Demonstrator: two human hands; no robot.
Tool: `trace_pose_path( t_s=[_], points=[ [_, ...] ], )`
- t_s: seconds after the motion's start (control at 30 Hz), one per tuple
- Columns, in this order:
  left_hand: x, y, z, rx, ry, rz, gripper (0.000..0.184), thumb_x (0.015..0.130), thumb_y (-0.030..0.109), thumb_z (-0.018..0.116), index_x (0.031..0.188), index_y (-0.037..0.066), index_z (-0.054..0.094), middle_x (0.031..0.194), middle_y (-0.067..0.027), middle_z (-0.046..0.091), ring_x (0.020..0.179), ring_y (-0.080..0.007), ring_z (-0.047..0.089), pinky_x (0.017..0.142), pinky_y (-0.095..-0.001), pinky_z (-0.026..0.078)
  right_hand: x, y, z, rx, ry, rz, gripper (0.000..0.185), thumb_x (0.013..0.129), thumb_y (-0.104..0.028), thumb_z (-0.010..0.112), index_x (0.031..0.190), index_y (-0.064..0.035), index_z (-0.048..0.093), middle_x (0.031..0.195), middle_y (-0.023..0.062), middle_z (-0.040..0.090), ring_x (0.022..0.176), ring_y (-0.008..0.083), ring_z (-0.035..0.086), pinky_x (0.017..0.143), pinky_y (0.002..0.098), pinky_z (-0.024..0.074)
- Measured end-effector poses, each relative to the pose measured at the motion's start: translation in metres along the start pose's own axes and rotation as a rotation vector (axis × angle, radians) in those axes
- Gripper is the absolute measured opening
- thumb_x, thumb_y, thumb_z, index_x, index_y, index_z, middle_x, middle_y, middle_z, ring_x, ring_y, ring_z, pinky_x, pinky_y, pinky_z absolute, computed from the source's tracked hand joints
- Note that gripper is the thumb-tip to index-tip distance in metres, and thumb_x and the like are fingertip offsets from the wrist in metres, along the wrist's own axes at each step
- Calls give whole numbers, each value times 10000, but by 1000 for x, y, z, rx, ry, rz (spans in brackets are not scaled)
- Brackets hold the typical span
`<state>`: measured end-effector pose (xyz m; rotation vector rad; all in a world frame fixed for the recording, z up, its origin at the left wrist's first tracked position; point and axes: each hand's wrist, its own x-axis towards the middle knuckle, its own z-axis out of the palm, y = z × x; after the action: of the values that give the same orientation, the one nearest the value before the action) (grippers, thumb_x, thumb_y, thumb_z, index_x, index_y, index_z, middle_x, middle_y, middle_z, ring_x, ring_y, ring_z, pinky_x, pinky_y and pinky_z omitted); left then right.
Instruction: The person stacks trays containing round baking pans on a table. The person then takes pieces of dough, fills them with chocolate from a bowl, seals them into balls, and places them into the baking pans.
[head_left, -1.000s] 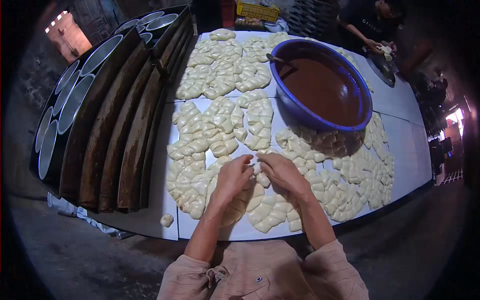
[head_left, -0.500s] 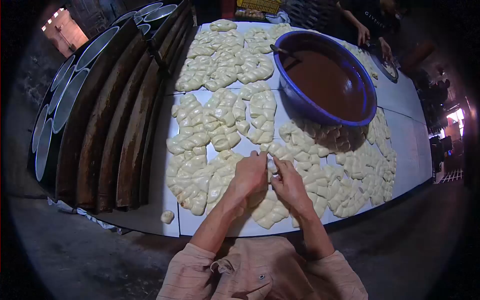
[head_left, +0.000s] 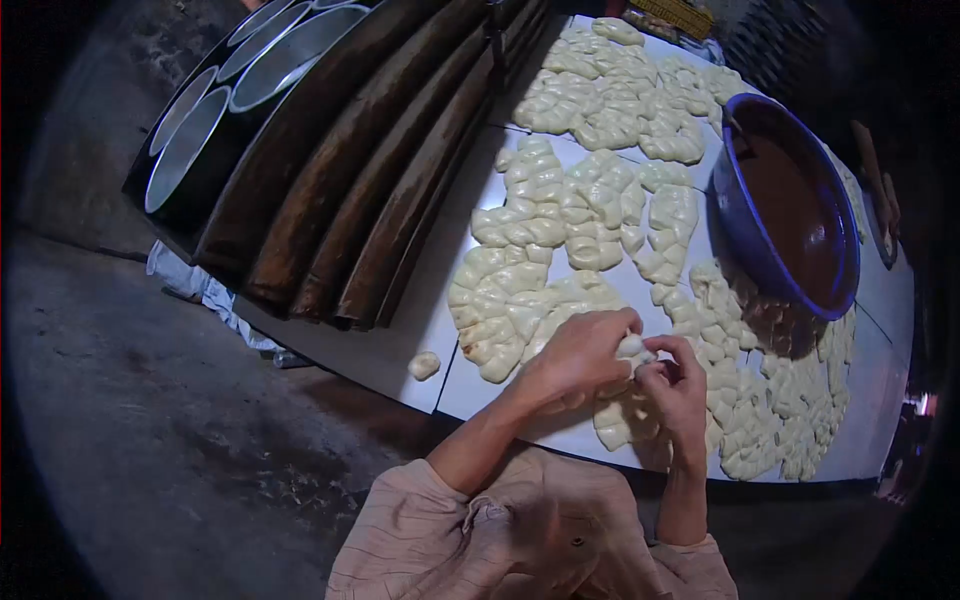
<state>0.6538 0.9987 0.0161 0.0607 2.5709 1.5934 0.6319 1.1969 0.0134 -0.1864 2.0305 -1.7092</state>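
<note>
Both hands meet above the near edge of the white table (head_left: pixel 390 375). My left hand (head_left: pixel 590 348) has its fingers curled around a small piece of pale dough (head_left: pixel 632 346). My right hand (head_left: pixel 675 385) pinches the same piece from the right, thumb and forefinger bent against it. Glossy, lumpy pale dough pieces (head_left: pixel 505 300) lie beside and beneath the hands, partly hidden by them. A small round dough ball (head_left: pixel 424 365) sits alone near the table's front edge, left of my left forearm.
A blue basin (head_left: pixel 745 215) of brown liquid (head_left: pixel 790 205) stands at the right, a handle leaning on its rim. Long dark brown troughs (head_left: pixel 340 180) and metal-rimmed round containers (head_left: pixel 188 150) fill the left. A yellow crate (head_left: pixel 680 14) is at the back. A person's forearm may show at far right.
The view has turned left, so the table and basin appear farther right. Both hands have stayed together at the small dough piece, and the fingers have shifted around it.
</note>
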Motion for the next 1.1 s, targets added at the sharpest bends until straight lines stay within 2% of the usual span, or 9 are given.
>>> trace_pose_path(
  t_s=[0.3, 0.4, 0.57, 0.67, 0.7, 0.83, 0.93, 1.0, 1.1],
  points=[
    [-161, -23, -73, -52, 241, -479, 427, 740, 203, 704, 1127, 38, 630, 872, -129, 657, 709, -209, 620, 682, -326, 492, -18, 12, 139, -1, -525, -48, 314, 831, 28, 658, 1140, 25, 602, 1108, 68, 552, 875, 126, 614, 795, 258, 520],
    [-177, -43, -74, -40, 346, -534, 423, 738, 184, 710, 1127, 40, 629, 880, -123, 658, 690, -207, 616, 670, -331, 491, -19, 34, 171, 124, -505, 18, 294, 844, 17, 646, 1136, 25, 611, 1110, 61, 544, 872, 132, 605, 781, 260, 517],
    [-191, -61, -60, 1, 433, -587, 440, 736, 173, 736, 1135, 25, 625, 912, -128, 669, 694, -204, 629, 676, -334, 501, -16, 32, 179, -224, -510, -188, 333, 868, -35, 601, 1195, 24, 582, 1111, 177, 578, 877, 240, 659, 749, 314, 543],
    [-195, -61, -59, -63, 454, -615, 436, 749, 166, 741, 1143, 18, 627, 927, -123, 672, 699, -196, 633, 683, -326, 507, -16, 30, 180, -249, -528, -153, 323, 872, -33, 598, 1191, 17, 590, 1091, 166, 594, 883, 249, 658, 745, 322, 535],
    [-196, -61, -62, -95, 436, -612, 386, 789, 133, 729, 1143, 22, 625, 974, -162, 684, 755, -242, 681, 708, -349, 524, -15, 32, 181, -265, -519, -206, 291, 877, -33, 604, 1164, 10, 607, 1070, 154, 610, 903, 271, 653, 765, 338, 527],
    [-203, -60, -62, -124, 488, -638, 386, 800, 141, 733, 1151, 19, 627, 967, -144, 687, 753, -213, 675, 707, -334, 520, -19, 27, 186, -183, -540, -263, 261, 890, -47, 579, 1142, -1, 624, 1077, 162, 620, 974, 314, 636, 824, 369, 509],
    [-205, -62, -57, -145, 542, -732, 384, 808, 158, 740, 1149, 18, 630, 952, -131, 684, 736, -190, 661, 699, -323, 518, -7, 27, 189, -284, -569, -339, 250, 900, -70, 615, 1134, 14, 638, 1070, 141, 629, 879, 240, 654, 768, 318, 517],
    [-204, -58, -57, -149, 565, -762, 383, 813, 171, 746, 1147, 21, 634, 943, -124, 677, 717, -173, 646, 694, -315, 515, 2, 28, 186, -358, -596, -332, 273, 889, -79, 626, 1150, 2, 633, 1105, 153, 638, 897, 267, 659, 778, 333, 519],
    [-204, -52, -49, -40, 660, -656, 395, 785, 180, 777, 1131, 29, 662, 1016, -102, 650, 752, -155, 623, 723, -300, 515, 4, 8, 182, -464, -541, -391, 269, 886, -110, 648, 1139, -18, 640, 1109, 151, 635, 921, 295, 662, 787, 357, 532]
  ],
)
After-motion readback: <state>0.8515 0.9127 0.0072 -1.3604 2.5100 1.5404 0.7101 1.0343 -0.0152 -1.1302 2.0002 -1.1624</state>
